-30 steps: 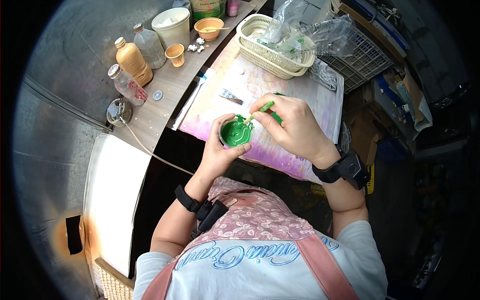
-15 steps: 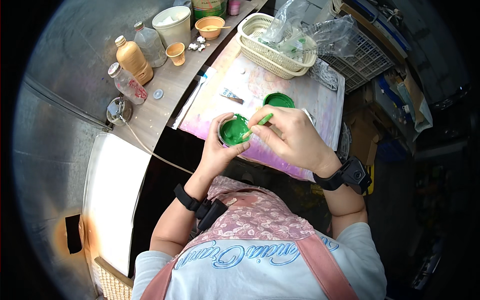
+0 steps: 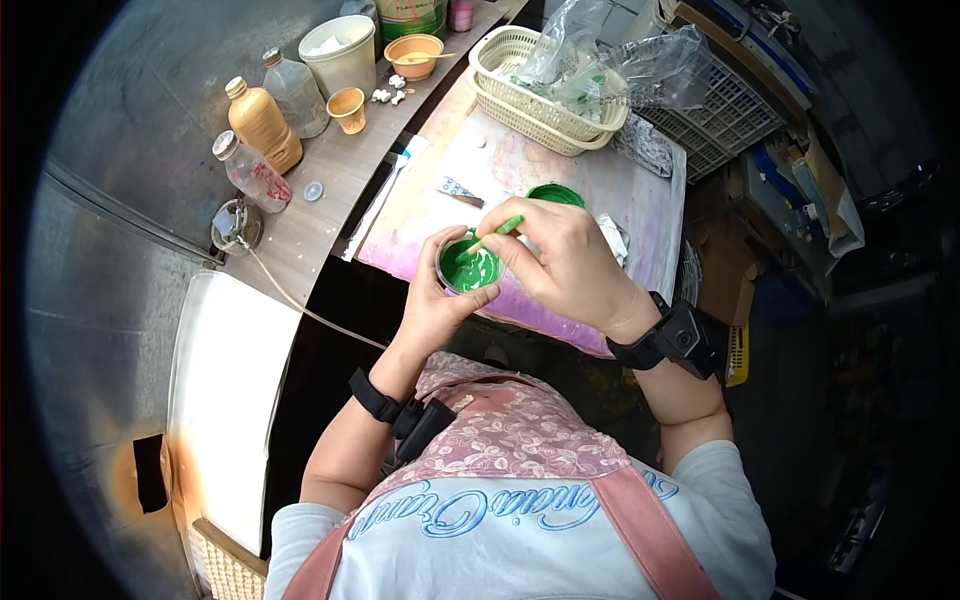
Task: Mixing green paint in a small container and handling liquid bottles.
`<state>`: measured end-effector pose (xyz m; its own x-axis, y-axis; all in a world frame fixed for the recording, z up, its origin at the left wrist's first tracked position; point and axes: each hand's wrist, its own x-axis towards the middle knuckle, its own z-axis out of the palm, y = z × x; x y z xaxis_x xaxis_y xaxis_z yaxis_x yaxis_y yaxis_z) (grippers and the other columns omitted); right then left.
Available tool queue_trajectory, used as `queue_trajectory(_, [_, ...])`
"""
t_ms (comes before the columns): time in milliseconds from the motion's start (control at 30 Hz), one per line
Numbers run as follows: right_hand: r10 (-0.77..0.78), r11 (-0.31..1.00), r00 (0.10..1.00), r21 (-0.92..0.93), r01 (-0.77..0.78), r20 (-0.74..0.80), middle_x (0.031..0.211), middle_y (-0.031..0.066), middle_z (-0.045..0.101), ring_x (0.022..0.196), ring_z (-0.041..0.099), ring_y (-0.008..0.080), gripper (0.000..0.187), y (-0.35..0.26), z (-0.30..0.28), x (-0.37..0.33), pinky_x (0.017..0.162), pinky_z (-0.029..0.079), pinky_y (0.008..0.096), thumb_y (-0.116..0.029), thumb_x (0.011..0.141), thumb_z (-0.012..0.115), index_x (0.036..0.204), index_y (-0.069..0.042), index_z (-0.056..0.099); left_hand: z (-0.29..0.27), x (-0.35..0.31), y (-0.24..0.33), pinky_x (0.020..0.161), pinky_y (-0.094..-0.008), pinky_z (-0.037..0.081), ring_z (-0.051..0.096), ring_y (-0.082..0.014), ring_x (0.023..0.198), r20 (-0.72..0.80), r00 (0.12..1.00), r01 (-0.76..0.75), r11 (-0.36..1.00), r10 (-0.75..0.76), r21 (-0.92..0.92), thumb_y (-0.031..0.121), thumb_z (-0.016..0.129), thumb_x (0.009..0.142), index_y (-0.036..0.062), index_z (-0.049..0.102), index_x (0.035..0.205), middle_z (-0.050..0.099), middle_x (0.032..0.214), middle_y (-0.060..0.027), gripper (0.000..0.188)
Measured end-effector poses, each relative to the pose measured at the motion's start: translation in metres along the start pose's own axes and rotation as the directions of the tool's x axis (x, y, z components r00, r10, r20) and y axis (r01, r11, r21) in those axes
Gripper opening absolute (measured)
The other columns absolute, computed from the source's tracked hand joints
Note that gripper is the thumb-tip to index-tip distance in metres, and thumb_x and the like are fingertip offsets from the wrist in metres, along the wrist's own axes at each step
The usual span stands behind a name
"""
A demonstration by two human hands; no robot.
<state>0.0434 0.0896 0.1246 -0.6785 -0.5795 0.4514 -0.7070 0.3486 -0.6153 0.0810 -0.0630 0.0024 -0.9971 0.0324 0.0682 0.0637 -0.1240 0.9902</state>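
My left hand [image 3: 433, 290] is wrapped round a small clear cup of green paint [image 3: 476, 275], its mouth turned up toward me. In my right hand [image 3: 560, 255], fingers and thumb pinch a thin stick [image 3: 509, 226] with a green-coated upper end. Its lower end dips into the paint inside the cup. Just beyond my right hand, a round green lid or dish [image 3: 556, 194] lies on the paint-stained board [image 3: 420, 225], partly hidden by my fingers. A small printed scrap [image 3: 462, 190] lies near the cup, and crumpled white paper [image 3: 613, 238] is right of my right hand.
Cream plastic baskets [image 3: 545, 128] with clear bags stand at the board's far side. Along the left counter are a tan bottle [image 3: 262, 130], clear bottles [image 3: 296, 95], an orange cup [image 3: 347, 108], a white bucket [image 3: 340, 70] and an orange bowl [image 3: 413, 65]. A hose [image 3: 290, 292] runs toward me.
My right hand has moved left with the stick, whose lower end went from the cup's right side to its left part. My left hand still holds the cup in place.
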Motion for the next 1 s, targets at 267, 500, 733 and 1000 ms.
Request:
queue_trajectory(267, [0.066, 0.994, 0.997, 0.082, -0.069, 0.042, 0.073, 0.0115, 0.061, 0.064, 0.060, 0.0242, 0.004, -0.003, -0.002, -0.010, 0.058, 0.045, 0.0315, -0.004, 0.081, 0.059, 0.084, -0.002, 0.058, -0.004, -0.001, -0.002, 0.096, -0.0310, 0.037, 0.047, -0.0189, 0.111, -0.017, 1.000, -0.002, 1.000, 0.002, 0.021, 0.013, 0.080, 0.063, 0.0032, 0.040, 0.125, 0.049, 0.118, -0.0107, 0.074])
queue_trajectory(500, [0.078, 0.995, 0.997, -0.067, -0.079, -0.014, 0.075, 0.0117, 0.062, 0.064, 0.060, 0.0232, 0.005, 0.003, -0.008, -0.009, 0.057, 0.045, 0.0304, -0.005, 0.082, 0.059, 0.086, -0.001, 0.059, -0.007, 0.000, 0.001, 0.094, -0.0301, 0.038, 0.047, -0.0175, 0.109, -0.017, 0.999, -0.041, 0.997, 0.042, 0.067, 0.007, 0.079, 0.065, 0.0046, 0.039, 0.125, 0.049, 0.115, -0.0089, 0.073])
queue_trajectory(733, [0.089, 0.995, 0.996, 0.038, -0.088, -0.014, 0.076, 0.0115, 0.062, 0.066, 0.061, 0.0214, 0.008, -0.008, 0.001, -0.008, 0.060, 0.046, 0.0280, -0.004, 0.081, 0.061, 0.088, 0.000, 0.059, -0.007, -0.002, -0.003, 0.096, -0.0302, 0.037, 0.047, -0.0185, 0.111, -0.033, 0.999, -0.014, 0.999, 0.013, -0.029, 0.010, 0.079, 0.063, 0.0032, 0.041, 0.124, 0.050, 0.117, -0.0104, 0.072])
queue_trajectory(1000, [0.087, 0.990, 0.971, 0.130, -0.059, -0.221, 0.071, 0.0080, 0.062, 0.062, 0.060, 0.0140, 0.008, -0.015, -0.029, -0.006, 0.056, 0.045, 0.0253, -0.006, 0.082, 0.063, 0.086, -0.001, 0.058, -0.010, -0.004, -0.003, 0.093, -0.0296, 0.038, 0.047, -0.0185, 0.109, -0.046, 0.999, -0.005, 0.999, 0.007, 0.041, 0.004, 0.078, 0.064, 0.0051, 0.040, 0.124, 0.048, 0.117, -0.0106, 0.072])
